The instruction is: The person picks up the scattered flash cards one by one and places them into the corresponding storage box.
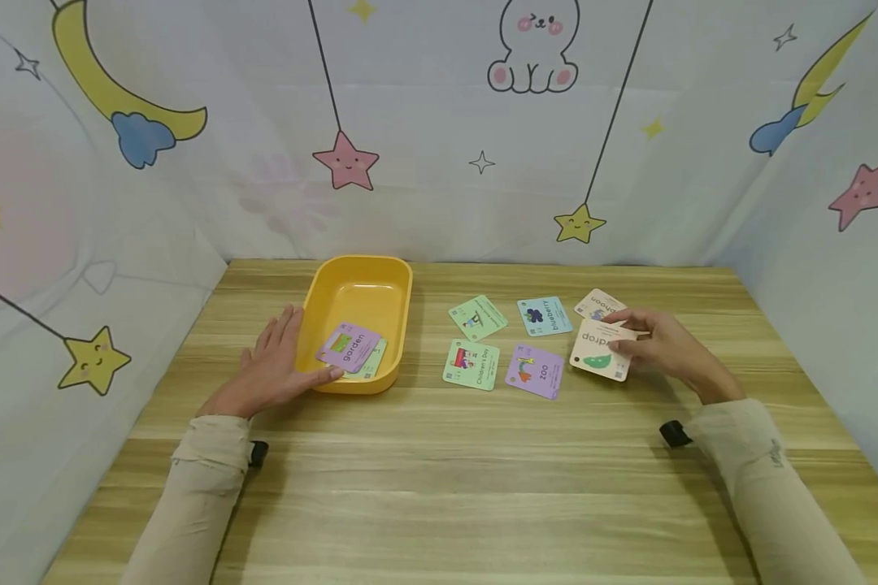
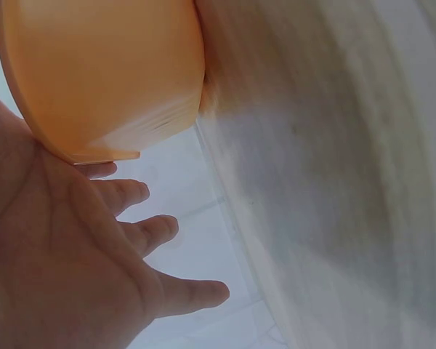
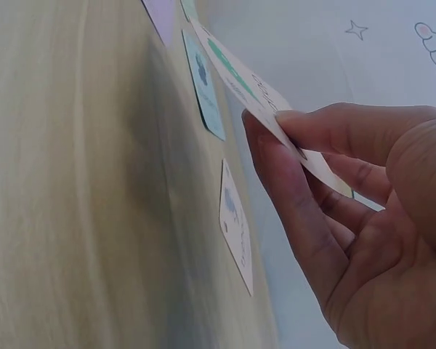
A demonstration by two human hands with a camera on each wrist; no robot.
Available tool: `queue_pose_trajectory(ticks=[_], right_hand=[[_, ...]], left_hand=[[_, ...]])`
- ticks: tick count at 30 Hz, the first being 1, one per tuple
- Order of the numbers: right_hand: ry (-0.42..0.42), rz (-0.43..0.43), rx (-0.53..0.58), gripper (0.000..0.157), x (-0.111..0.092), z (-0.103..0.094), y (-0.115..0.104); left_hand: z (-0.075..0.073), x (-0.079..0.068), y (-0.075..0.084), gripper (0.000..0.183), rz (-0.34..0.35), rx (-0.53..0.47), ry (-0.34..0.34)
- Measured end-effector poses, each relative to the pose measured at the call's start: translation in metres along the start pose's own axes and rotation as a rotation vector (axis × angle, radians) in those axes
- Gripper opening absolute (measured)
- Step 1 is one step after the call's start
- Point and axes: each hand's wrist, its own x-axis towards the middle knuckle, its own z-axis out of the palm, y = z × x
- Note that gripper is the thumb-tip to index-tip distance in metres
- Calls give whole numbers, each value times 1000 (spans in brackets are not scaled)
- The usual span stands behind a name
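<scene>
A right hand [image 1: 658,348] pinches a tilted cream card [image 1: 597,351] above the table's [image 1: 439,487] right side, where a slack pinch could drop it onto the neighbouring card [image 1: 594,302] beyond, while a left hand [image 1: 267,375], fingers [image 1: 289,323] extended, touches the yellow tray [image 1: 406,325] at left.

A wood-grain table [image 1: 439,487] carries a yellow tub [image 1: 369,305] toward the left of its far edge. To the tub's right lie two rows of cards: behind, a green card [image 1: 477,318], the blueberry card [image 1: 545,316] and a partly covered beige card [image 1: 593,302]; in front, the Children's Day card [image 1: 471,365] and the purple zoo card [image 1: 535,372]
</scene>
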Motion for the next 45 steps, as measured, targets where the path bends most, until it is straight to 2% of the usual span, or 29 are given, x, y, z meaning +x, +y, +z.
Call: queue_pose_trajectory(ticks=[10, 19, 29, 39, 45], right_hand=[[30, 26, -31, 50, 10, 3, -16], [25, -49, -19, 48, 23, 10, -29], [-25, -121, 16, 45, 44, 31, -48], [-72, -157, 35, 45, 62, 47, -70], [-64, -145, 32, 45, 70, 58, -83]], left_hand=[[1, 0, -2, 124, 6, 4, 6], [0, 1, -1, 123, 17, 15, 17], [0, 1, -1, 122, -4, 7, -3], [1, -1, -1, 123, 1, 3, 4], [2, 0, -2, 122, 1, 4, 15]])
